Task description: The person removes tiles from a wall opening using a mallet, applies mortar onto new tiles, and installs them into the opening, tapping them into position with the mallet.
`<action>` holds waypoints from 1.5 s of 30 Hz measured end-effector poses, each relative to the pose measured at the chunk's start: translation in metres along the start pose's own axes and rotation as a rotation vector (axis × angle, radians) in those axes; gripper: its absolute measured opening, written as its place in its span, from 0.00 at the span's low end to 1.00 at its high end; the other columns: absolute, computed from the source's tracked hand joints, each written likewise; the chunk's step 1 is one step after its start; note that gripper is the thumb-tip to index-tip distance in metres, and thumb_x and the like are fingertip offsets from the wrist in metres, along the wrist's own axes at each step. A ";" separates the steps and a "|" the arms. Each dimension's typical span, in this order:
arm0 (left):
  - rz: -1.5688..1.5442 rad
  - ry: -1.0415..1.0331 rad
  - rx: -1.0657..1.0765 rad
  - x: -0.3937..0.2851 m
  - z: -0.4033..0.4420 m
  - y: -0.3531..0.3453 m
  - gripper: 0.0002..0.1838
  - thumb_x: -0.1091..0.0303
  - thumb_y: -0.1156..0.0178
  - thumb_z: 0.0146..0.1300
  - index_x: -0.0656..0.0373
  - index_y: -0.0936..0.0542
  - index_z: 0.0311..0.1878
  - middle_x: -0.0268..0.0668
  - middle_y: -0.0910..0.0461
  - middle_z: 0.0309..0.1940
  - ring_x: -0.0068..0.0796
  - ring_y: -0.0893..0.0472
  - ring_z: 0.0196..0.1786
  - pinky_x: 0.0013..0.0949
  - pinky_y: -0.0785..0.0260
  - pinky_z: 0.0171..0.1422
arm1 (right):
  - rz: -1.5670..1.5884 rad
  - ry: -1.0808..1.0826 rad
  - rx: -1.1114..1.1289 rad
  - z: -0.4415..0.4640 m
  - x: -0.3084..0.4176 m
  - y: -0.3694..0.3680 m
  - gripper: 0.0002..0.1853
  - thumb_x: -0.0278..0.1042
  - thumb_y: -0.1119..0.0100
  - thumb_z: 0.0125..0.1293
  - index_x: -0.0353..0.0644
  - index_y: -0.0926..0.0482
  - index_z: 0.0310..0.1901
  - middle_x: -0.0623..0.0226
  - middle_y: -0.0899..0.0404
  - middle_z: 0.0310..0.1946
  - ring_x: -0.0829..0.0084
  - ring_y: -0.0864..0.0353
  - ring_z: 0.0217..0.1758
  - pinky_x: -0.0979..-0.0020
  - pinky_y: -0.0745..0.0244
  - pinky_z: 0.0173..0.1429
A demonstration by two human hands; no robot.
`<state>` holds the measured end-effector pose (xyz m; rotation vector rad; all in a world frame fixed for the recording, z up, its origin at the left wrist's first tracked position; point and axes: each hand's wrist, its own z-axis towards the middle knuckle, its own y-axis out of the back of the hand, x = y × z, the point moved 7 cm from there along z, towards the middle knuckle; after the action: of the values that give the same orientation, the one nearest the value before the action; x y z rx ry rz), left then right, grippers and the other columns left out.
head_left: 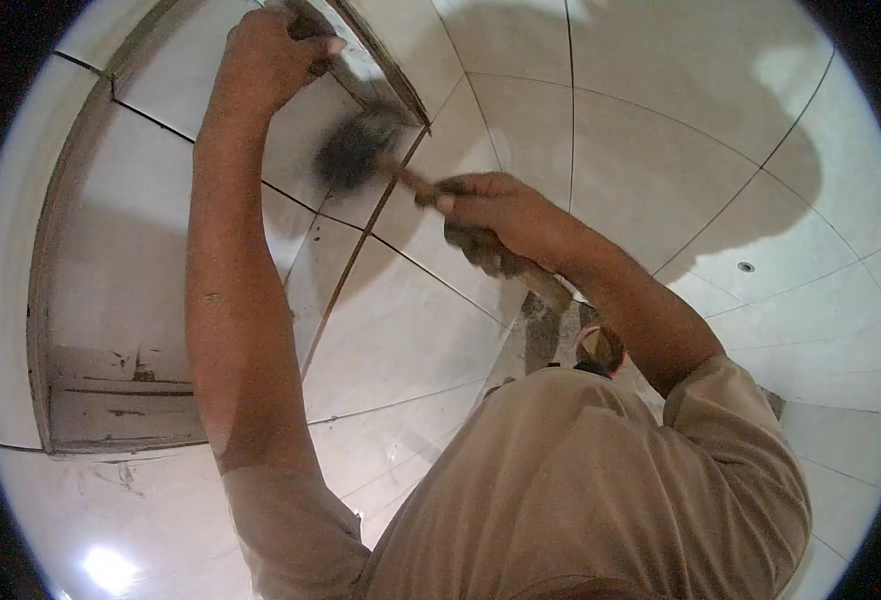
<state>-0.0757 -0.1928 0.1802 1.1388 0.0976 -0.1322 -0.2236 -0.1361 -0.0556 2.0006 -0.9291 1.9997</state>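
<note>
My right hand (496,220) is wrapped round the wooden handle of a rubber mallet (356,150). The mallet's black head is smeared by motion over the pale tiles inside a recess. Up at the top left, my left hand (276,55) is closed with its fingers curled and the thumb pointing right, close to the recess's upper edge. What its fingers hold, if anything, is hidden. Beneath the mallet, pale tiles (291,215) meet along dark joints, and a thin brown edge strip (356,255) runs down past the mallet handle.
The recess has a rough grey border (46,300) with dirt and dark smudges near its lower end. Large tiled surfaces (651,130) spread to the right, with a small round fitting (747,267). A round object (601,347) lies beside my body. A bright reflection shines at lower left.
</note>
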 end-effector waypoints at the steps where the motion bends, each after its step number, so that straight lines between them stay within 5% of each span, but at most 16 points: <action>1: 0.046 0.090 -0.018 -0.014 -0.011 0.008 0.12 0.75 0.30 0.61 0.70 0.15 0.46 0.52 0.12 0.33 0.40 0.12 0.35 0.36 0.18 0.43 | 0.052 0.021 -0.065 0.000 0.002 0.005 0.21 0.44 0.43 0.78 0.40 0.25 0.64 0.76 0.25 0.26 0.84 0.31 0.20 0.77 0.36 0.21; 4: -0.108 0.080 -0.070 -0.001 -0.007 0.003 0.10 0.73 0.27 0.59 0.73 0.16 0.35 0.47 0.14 0.26 0.36 0.14 0.28 0.39 0.18 0.37 | -0.057 -0.004 0.099 -0.002 0.001 -0.010 0.20 0.45 0.43 0.78 0.40 0.23 0.62 0.76 0.25 0.26 0.84 0.31 0.20 0.76 0.36 0.21; 11: -0.147 0.129 -0.081 0.020 0.008 -0.001 0.11 0.75 0.27 0.58 0.74 0.18 0.35 0.47 0.13 0.27 0.33 0.14 0.28 0.37 0.20 0.34 | -0.060 -0.021 0.087 -0.002 0.000 -0.002 0.20 0.45 0.41 0.77 0.39 0.22 0.60 0.76 0.26 0.25 0.84 0.33 0.19 0.77 0.38 0.20; 13: 0.121 -0.054 0.056 0.040 0.023 -0.016 0.25 0.50 0.27 0.60 0.67 0.15 0.46 0.49 0.11 0.36 0.41 0.11 0.35 0.43 0.19 0.48 | 0.023 0.004 0.003 -0.004 0.008 0.006 0.20 0.45 0.40 0.77 0.38 0.22 0.59 0.76 0.26 0.25 0.84 0.33 0.20 0.77 0.38 0.21; 14: 0.120 -0.052 0.057 0.027 0.017 -0.013 0.25 0.50 0.27 0.60 0.67 0.15 0.46 0.49 0.11 0.36 0.41 0.11 0.35 0.43 0.19 0.48 | 0.104 0.027 -0.080 -0.005 0.011 0.013 0.20 0.45 0.39 0.76 0.38 0.21 0.59 0.77 0.26 0.25 0.84 0.33 0.20 0.76 0.37 0.21; 16: -0.073 0.066 -0.070 -0.003 -0.004 0.004 0.12 0.75 0.27 0.59 0.74 0.19 0.36 0.47 0.13 0.27 0.33 0.14 0.28 0.36 0.20 0.34 | 0.030 -0.006 0.003 -0.005 0.005 0.004 0.20 0.45 0.39 0.76 0.39 0.21 0.59 0.77 0.26 0.25 0.84 0.32 0.20 0.76 0.36 0.22; 19: -0.087 0.079 -0.106 -0.005 -0.008 0.007 0.11 0.75 0.28 0.59 0.74 0.19 0.36 0.47 0.13 0.27 0.33 0.15 0.28 0.37 0.21 0.34 | -0.080 -0.039 0.110 -0.005 0.003 -0.002 0.20 0.45 0.39 0.76 0.39 0.20 0.59 0.77 0.26 0.25 0.83 0.30 0.21 0.76 0.35 0.22; 21: -0.086 0.059 -0.100 -0.006 -0.008 0.006 0.11 0.75 0.28 0.58 0.74 0.18 0.37 0.47 0.13 0.27 0.33 0.15 0.28 0.37 0.21 0.34 | 0.001 0.011 -0.095 -0.005 0.011 0.013 0.20 0.46 0.39 0.76 0.39 0.20 0.59 0.77 0.25 0.25 0.83 0.29 0.22 0.76 0.34 0.23; 23: -0.083 0.029 -0.108 -0.007 -0.003 0.010 0.11 0.75 0.28 0.58 0.74 0.17 0.39 0.47 0.13 0.27 0.33 0.15 0.28 0.37 0.21 0.34 | -0.130 -0.044 0.098 -0.001 -0.001 -0.001 0.20 0.45 0.41 0.77 0.41 0.21 0.62 0.76 0.25 0.25 0.83 0.28 0.23 0.76 0.33 0.23; 26: -0.099 0.115 -0.027 0.017 0.004 -0.002 0.16 0.72 0.27 0.59 0.73 0.17 0.46 0.49 0.12 0.30 0.35 0.13 0.30 0.36 0.19 0.37 | -0.061 -0.009 0.030 -0.008 0.010 0.005 0.22 0.46 0.41 0.76 0.38 0.22 0.62 0.76 0.26 0.26 0.83 0.29 0.24 0.76 0.33 0.25; 28: 0.171 -0.203 -0.081 0.028 0.018 -0.014 0.21 0.57 0.26 0.60 0.64 0.13 0.47 0.53 0.12 0.38 0.55 0.13 0.45 0.49 0.21 0.54 | -0.080 -0.040 -0.099 -0.014 0.009 0.009 0.24 0.48 0.42 0.76 0.35 0.22 0.61 0.75 0.25 0.28 0.83 0.30 0.24 0.76 0.33 0.26; 31: 0.136 -0.211 -0.203 0.023 0.004 -0.012 0.18 0.59 0.28 0.62 0.64 0.14 0.47 0.54 0.12 0.42 0.56 0.13 0.47 0.50 0.22 0.56 | -0.152 0.173 -0.110 -0.032 0.007 0.018 0.25 0.48 0.43 0.76 0.34 0.23 0.61 0.75 0.26 0.28 0.83 0.30 0.23 0.75 0.33 0.25; 34: -0.068 -0.101 -0.276 0.032 -0.017 -0.021 0.15 0.65 0.31 0.64 0.67 0.16 0.48 0.56 0.14 0.46 0.57 0.14 0.50 0.50 0.23 0.57 | -0.093 0.278 -0.251 -0.068 0.044 0.025 0.24 0.48 0.44 0.76 0.34 0.23 0.61 0.76 0.27 0.28 0.83 0.30 0.24 0.75 0.33 0.26; 38: -0.421 -0.062 -0.764 0.033 -0.065 -0.078 0.19 0.77 0.39 0.65 0.66 0.22 0.60 0.54 0.15 0.50 0.55 0.15 0.55 0.46 0.24 0.60 | -0.113 0.325 -0.106 -0.073 0.097 -0.002 0.24 0.48 0.43 0.75 0.35 0.22 0.61 0.76 0.26 0.28 0.83 0.30 0.24 0.76 0.32 0.28; 40: -0.673 0.142 -0.612 0.034 -0.073 -0.143 0.17 0.69 0.36 0.72 0.60 0.21 0.62 0.40 0.14 0.46 0.42 0.15 0.47 0.43 0.22 0.54 | -0.200 0.348 -0.131 -0.055 0.103 -0.009 0.23 0.47 0.42 0.76 0.35 0.22 0.61 0.75 0.24 0.31 0.82 0.27 0.28 0.75 0.29 0.33; 45: -1.096 0.175 -0.677 0.020 -0.076 -0.148 0.27 0.49 0.51 0.82 0.62 0.27 0.69 0.38 0.16 0.48 0.31 0.18 0.47 0.36 0.23 0.54 | -0.174 0.304 -0.122 -0.012 0.110 -0.027 0.22 0.46 0.40 0.76 0.36 0.20 0.60 0.69 0.17 0.41 0.79 0.21 0.46 0.73 0.24 0.51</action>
<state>-0.0797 -0.1861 0.0130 0.3128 0.8566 -0.8989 -0.2292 -0.1420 0.0579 1.5960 -0.7611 2.0209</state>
